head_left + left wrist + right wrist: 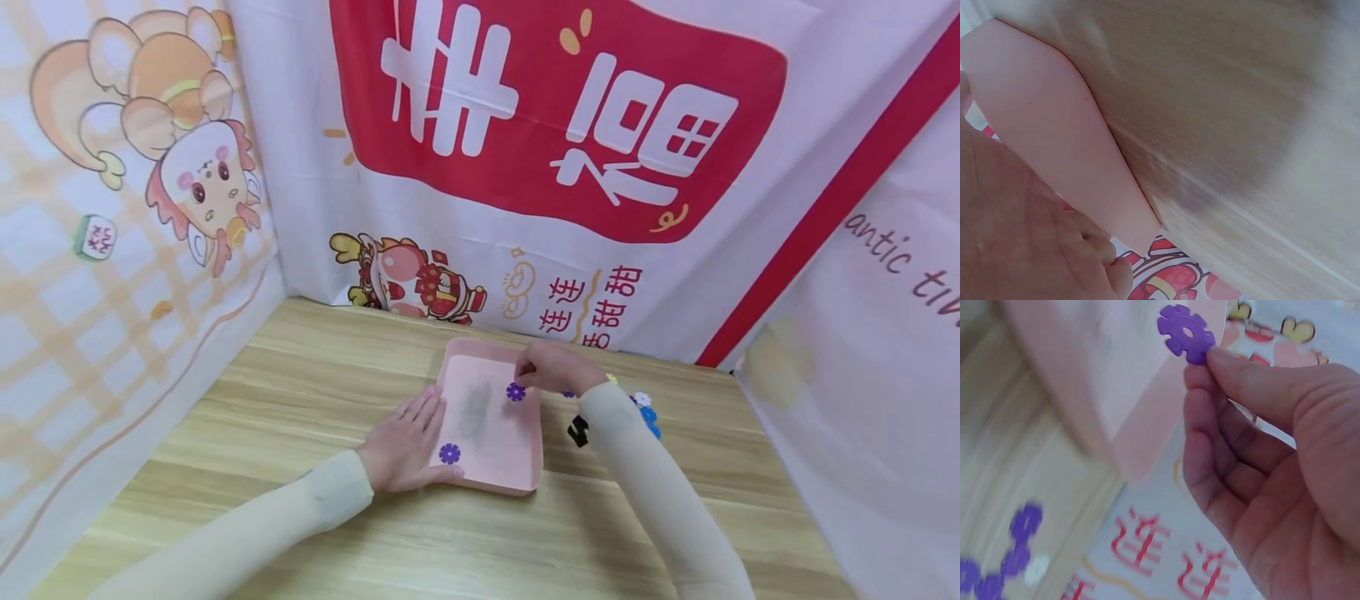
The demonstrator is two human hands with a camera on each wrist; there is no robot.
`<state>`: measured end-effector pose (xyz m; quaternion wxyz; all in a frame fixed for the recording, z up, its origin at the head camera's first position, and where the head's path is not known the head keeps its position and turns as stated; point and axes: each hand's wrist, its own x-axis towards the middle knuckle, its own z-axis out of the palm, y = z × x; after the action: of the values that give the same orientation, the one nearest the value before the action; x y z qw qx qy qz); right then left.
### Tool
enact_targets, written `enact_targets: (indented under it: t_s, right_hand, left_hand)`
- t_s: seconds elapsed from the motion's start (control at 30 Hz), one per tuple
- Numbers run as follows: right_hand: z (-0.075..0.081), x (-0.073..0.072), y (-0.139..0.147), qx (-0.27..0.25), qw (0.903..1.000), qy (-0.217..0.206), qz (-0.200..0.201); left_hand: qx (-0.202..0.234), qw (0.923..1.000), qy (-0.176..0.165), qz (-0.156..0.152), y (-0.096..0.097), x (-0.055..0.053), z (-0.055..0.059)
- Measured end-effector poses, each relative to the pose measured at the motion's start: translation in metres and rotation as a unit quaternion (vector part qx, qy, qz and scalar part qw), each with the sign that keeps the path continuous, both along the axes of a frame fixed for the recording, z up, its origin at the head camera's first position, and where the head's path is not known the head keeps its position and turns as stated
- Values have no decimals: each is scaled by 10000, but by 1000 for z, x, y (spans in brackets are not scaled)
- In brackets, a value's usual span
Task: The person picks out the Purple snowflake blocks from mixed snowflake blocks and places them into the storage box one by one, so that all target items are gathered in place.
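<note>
A shallow pink tray (531,482) lies on the wooden table. Between thumb and forefinger, my right hand (552,367) pinches a purple snowflake-shaped plastic disc (1186,332), held over the tray's right side. Another purple snowflake disc (450,453) rests inside the tray at its near left corner. My left hand (401,442) lies along the tray's left edge, fingers extended and thumb reaching over the near rim. In the left wrist view, the palm covers part of the pink side wall (1054,119).
Right of the tray lie loose snowflake discs, including blue ones (648,414), a white one (642,399) and several purple ones (1016,559). A black piece (578,431) lies nearer the tray. Printed cloth (300,208) hangs behind and at both sides of the table.
</note>
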<state>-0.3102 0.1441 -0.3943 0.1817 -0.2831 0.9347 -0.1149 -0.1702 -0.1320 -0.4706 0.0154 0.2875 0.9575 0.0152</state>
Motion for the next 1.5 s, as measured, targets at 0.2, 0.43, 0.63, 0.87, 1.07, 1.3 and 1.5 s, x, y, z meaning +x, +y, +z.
enact_targets:
  t_s: [0.2, 0.43, 0.63, 0.87, 1.07, 1.3, 1.5]
  right_hand:
    - [-11, 5, -34, 221, 9984, 55, 514]
    - [-26, 12, -62, 47, 9968, -302, 734]
    - [-38, 17, -73, -143, 9963, -747, 411]
    - [-47, 19, -77, -165, 9968, -699, 342]
    - [-43, 18, -73, -269, 9967, -730, 218]
    - [-30, 8, -47, -293, 9987, -368, 219]
    - [-11, -5, -11, -106, 9999, -67, -114]
  left_hand:
    - [-111, 9999, 47, -35, 5, -2, -1]
    - [14, 9999, 86, -75, 5, 0, -1]
    - [11, 10000, 71, -17, 4, 1, 2]
    - [-142, 9999, -22, 29, 5, 2, 7]
    - [-192, 9998, -47, 52, 6, 1, 8]
    - [-213, 9997, -76, 55, 5, 1, 9]
    - [-272, 9995, -107, 69, 4, 1, 9]
